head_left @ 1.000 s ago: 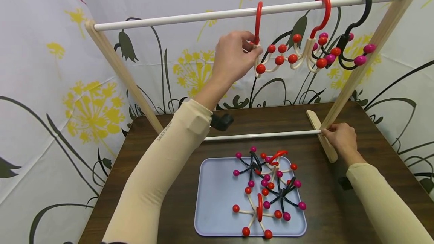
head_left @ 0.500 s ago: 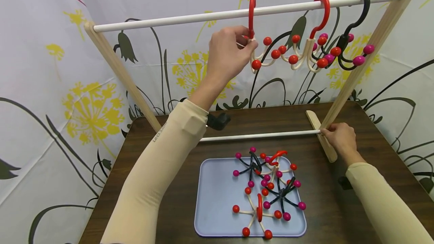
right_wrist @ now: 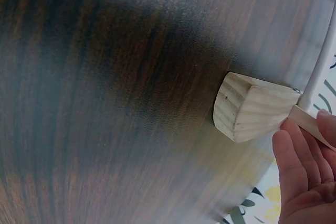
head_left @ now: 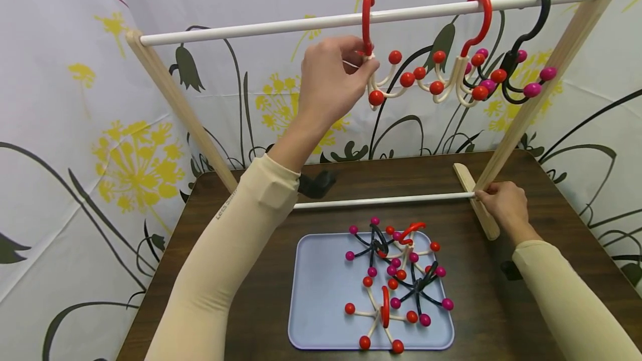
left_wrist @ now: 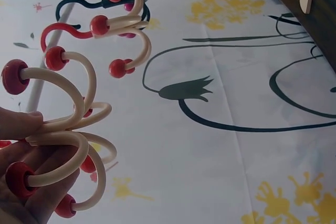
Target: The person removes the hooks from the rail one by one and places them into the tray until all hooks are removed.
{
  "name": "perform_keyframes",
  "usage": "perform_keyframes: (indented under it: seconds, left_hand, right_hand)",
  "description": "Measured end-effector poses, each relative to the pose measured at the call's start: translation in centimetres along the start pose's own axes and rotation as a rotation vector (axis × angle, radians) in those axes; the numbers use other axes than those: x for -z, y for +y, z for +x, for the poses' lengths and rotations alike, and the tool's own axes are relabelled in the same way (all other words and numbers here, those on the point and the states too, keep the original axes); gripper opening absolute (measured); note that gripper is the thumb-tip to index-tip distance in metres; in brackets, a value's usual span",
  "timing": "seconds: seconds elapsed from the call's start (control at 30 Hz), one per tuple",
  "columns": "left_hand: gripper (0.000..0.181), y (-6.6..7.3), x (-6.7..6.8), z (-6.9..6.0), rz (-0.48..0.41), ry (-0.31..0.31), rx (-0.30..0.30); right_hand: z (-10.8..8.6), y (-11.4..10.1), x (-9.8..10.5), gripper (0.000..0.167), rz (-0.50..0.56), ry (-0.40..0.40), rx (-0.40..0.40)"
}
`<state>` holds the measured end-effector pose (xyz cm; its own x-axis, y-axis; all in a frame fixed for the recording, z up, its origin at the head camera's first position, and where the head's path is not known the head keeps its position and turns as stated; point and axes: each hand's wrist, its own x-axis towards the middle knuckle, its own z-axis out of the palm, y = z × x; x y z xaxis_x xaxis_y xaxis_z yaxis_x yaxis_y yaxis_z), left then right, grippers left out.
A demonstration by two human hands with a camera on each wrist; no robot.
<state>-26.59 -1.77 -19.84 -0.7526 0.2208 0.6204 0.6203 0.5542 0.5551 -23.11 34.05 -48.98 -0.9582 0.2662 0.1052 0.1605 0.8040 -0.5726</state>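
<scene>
My left hand [head_left: 333, 79] pinches the neck of a red-hooked hanger [head_left: 368, 21] with curved cream arms and red ball tips. Its hook rises above the white top rail [head_left: 426, 10], with a gap over the rail. In the left wrist view, thumb and fingers hold the hanger [left_wrist: 68, 124] where its arms meet. Low on the right, my right hand [head_left: 504, 205] grips the foot of the wooden upright [head_left: 541, 77], beside the white lower bar [head_left: 391, 201]. The right wrist view shows curled fingers and thumb around that upright [right_wrist: 310, 123].
Another red-hooked hanger [head_left: 482, 15] and a black one [head_left: 543, 15] with magenta balls hang farther right on the rail. A pale blue tray [head_left: 316, 294] on the dark table [head_left: 261, 294] holds several more hangers. A patterned curtain [head_left: 65, 183] stands behind.
My left hand has moved left and up with the red-hooked hanger, whose hook now stands higher over the rail. My right hand has stayed on the upright.
</scene>
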Motion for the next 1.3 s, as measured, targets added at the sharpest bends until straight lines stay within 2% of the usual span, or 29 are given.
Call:
perform_keyframes:
  seconds: [0.13,0.23,0.4,0.53,0.7,1.0,1.23,1.3]
  left_hand:
    - [0.010,-0.4,0.6,-1.1,-0.031,0.028,-0.055]
    - [0.009,-0.9,1.0,-2.2,-0.056,0.022,-0.079]
    - [0.012,-1.8,1.5,-4.4,-0.100,-0.018,-0.061]
    - [0.015,-2.9,1.5,-6.6,-0.141,-0.045,-0.053]
    - [0.013,-5.2,0.7,-10.0,-0.138,-0.071,-0.044]
    - [0.014,-10.8,-0.9,-17.0,-0.153,-0.128,0.098]
    - [0.019,-14.1,-2.3,-21.8,-0.142,-0.201,0.227]
    - [0.019,-14.7,-2.7,-23.0,-0.134,-0.214,0.248]
  right_hand:
    - [0.0,0.0,0.0,0.031,0.000,0.000,0.004]
    - [0.0,0.0,0.0,0.031,0.001,-0.002,0.001]
    - [0.1,-0.1,0.1,0.031,0.001,0.000,-0.007]
    - [0.1,0.0,0.2,0.032,-0.005,-0.007,-0.011]
    - [-0.2,0.2,0.2,0.033,-0.010,-0.018,-0.020]
    - [-0.4,0.3,0.0,0.033,-0.014,-0.016,-0.023]
    - [-0.1,-0.1,0.2,0.033,-0.014,-0.018,-0.020]
    - [0.0,-0.2,0.2,0.033,-0.015,-0.019,-0.022]
